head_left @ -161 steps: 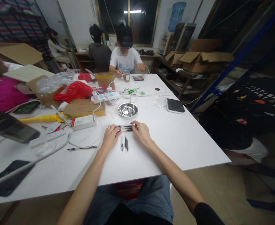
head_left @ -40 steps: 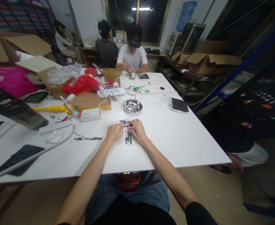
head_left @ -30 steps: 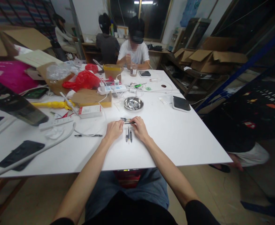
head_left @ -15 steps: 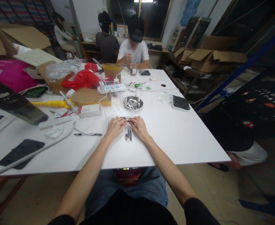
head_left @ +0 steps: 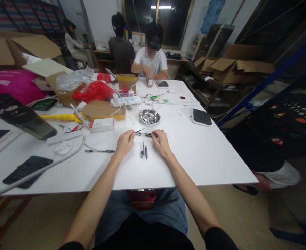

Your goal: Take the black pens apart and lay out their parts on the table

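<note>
My left hand [head_left: 126, 142] is closed, with thumb and fingers at the left end of slim dark pen parts [head_left: 144, 134] lying crosswise. A thin dark stick, like a pen refill [head_left: 140, 130], points up and right from the same fingertips. My right hand [head_left: 160, 141] is closed at the right end of the crosswise parts. Their exact pieces are too small to tell. Below, between my wrists, several pen parts [head_left: 146, 152] lie side by side, pointing away from me. Beyond my hands stands a shiny metal bowl [head_left: 141, 118] with small dark pieces inside.
A dark pen [head_left: 101, 151] and a black phone-like object [head_left: 27, 171] lie left on the white table [head_left: 207, 156]. Farther left are a power strip [head_left: 65, 137], a white box [head_left: 102, 124] and a dark bottle [head_left: 19, 116]. A person [head_left: 150, 62] sits opposite; another stands at right.
My hands have moved apart, uncovering the dark pen parts between them. A thin stick now shows at my left fingertips. The person opposite has lowered a hand onto a jar.
</note>
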Action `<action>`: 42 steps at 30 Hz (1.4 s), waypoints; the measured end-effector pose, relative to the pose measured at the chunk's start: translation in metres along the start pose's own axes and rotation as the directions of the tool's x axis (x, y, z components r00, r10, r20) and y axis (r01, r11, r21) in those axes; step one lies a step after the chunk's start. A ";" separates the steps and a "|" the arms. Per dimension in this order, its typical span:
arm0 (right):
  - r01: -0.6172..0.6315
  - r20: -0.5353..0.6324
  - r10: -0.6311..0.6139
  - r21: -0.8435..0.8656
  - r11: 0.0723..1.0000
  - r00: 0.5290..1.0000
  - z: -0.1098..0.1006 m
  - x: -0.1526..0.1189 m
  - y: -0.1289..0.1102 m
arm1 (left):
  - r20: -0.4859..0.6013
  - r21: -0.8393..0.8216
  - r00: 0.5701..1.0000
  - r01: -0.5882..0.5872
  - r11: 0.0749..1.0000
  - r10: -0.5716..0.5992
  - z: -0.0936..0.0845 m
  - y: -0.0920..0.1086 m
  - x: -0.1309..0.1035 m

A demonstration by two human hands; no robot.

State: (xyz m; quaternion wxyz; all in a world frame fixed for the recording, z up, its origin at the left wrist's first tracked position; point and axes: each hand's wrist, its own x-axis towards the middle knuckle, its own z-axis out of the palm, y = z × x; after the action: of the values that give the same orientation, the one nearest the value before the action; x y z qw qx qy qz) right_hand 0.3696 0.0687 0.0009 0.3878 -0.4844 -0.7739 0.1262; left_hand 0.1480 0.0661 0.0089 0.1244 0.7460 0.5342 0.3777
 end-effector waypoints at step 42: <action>0.302 0.369 -0.326 0.123 0.945 0.870 0.012 -0.003 -0.013 | 0.413 -0.438 0.910 0.159 0.885 0.042 -0.001 0.002 -0.021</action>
State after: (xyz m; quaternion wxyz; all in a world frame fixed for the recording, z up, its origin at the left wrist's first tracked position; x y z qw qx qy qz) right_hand 0.3530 0.0620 -0.0005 0.2583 -0.3059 -0.8990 0.1778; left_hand 0.1463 0.0465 0.0017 0.4195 0.7403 0.4132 0.3245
